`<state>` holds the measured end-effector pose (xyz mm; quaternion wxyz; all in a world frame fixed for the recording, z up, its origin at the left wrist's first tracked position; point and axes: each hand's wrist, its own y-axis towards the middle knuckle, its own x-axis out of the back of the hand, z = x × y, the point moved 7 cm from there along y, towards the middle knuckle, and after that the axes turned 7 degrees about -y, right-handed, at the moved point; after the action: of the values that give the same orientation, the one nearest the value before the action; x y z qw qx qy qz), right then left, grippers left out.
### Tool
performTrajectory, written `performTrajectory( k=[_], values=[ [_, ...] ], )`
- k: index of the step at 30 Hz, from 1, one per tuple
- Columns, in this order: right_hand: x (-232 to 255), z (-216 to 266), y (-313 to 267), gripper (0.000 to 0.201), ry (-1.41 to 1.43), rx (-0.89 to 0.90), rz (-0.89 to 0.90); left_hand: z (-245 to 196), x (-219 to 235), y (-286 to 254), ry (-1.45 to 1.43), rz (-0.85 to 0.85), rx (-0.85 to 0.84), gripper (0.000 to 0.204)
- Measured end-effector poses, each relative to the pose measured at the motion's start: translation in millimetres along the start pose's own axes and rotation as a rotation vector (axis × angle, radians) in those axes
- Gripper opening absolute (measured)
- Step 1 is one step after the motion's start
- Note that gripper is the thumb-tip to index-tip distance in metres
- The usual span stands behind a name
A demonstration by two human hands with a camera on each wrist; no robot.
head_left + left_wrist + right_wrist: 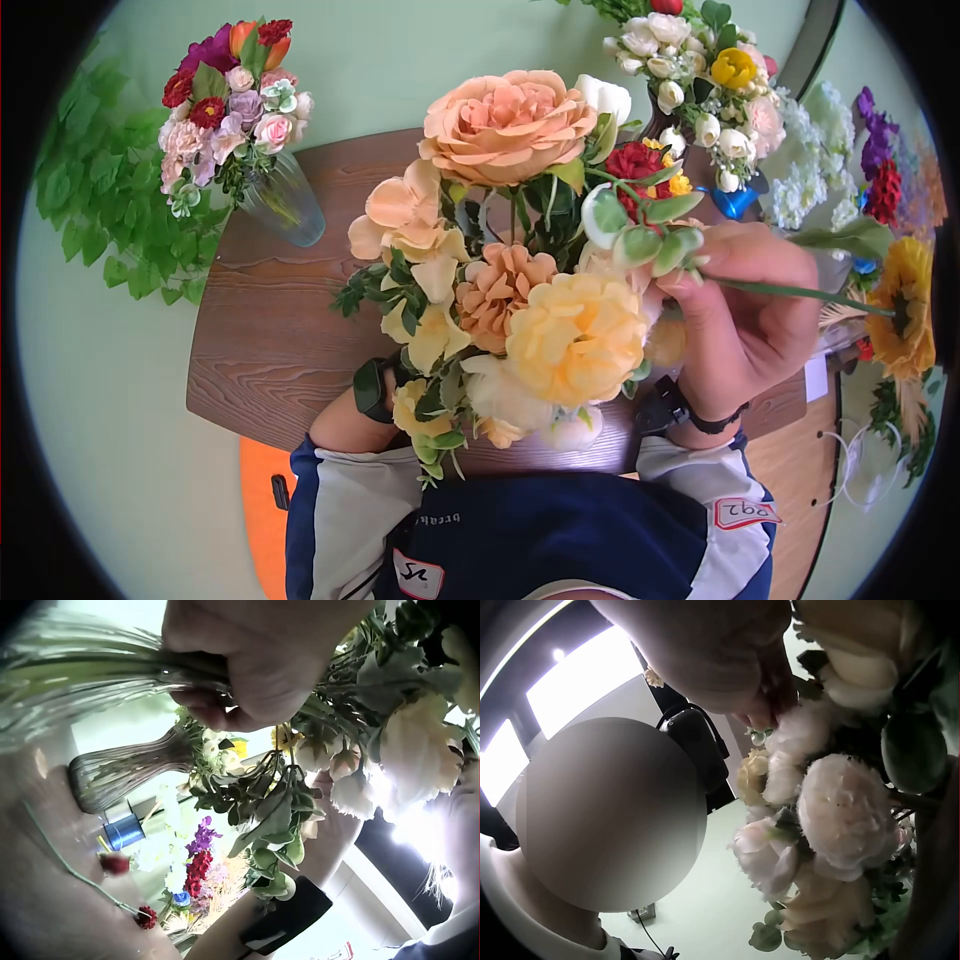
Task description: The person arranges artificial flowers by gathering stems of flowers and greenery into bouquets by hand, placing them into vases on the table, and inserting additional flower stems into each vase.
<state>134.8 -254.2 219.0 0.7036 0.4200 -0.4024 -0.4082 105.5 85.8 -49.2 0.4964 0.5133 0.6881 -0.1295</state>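
Observation:
A bouquet of artificial flowers fills the middle of the head view, with a large peach rose (510,125) and a pale yellow bloom (580,335). Below the blooms, my left hand (262,667) curls its fingers round the narrow neck of a ribbed glass vase (67,682) with green stems inside. The flowers hide this hand in the head view. My right hand (760,310) pinches a sprig of variegated green leaves (650,240) between thumb and fingers at the bouquet's right side. From those fingertips a thin green stem runs right, overlapping a yellow flower (905,310).
Another flower-filled glass vase (285,205) stands at the back left of the brown table (260,320). White flowers (665,45) stand at the back right. In the left wrist view, a red flower (146,917) lies on the table near a blue spool (124,832).

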Motion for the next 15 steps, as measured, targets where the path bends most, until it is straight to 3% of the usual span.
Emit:
performTrajectory(
  k=[4,7,8,10,11,12,15],
  values=[
    [-2,3,-1,0.030,-0.136,0.009,-0.002,-2,1,1,0.009,0.000,-0.003,0.033],
    [-2,-12,-9,0.033,0.100,-0.323,-0.203,-3,0,4,0.014,0.004,-0.005,0.032],
    [-3,-16,-8,0.033,0.100,-0.321,-0.202,-3,0,5,0.015,0.005,-0.007,0.032],
    [-6,-7,-3,0.022,-0.201,-0.057,-0.172,-5,1,5,0.019,0.005,-0.012,0.032],
    [-14,-7,0,0.015,-0.233,-0.121,-0.076,-5,2,4,0.020,0.004,-0.013,0.032],
    [-17,-6,1,0.011,-0.288,-0.052,-0.008,-5,2,5,0.022,0.004,-0.014,0.032],
    [-21,-10,3,0.014,-0.299,-0.069,0.049,-6,2,6,0.029,0.005,-0.012,0.032]
  ],
)
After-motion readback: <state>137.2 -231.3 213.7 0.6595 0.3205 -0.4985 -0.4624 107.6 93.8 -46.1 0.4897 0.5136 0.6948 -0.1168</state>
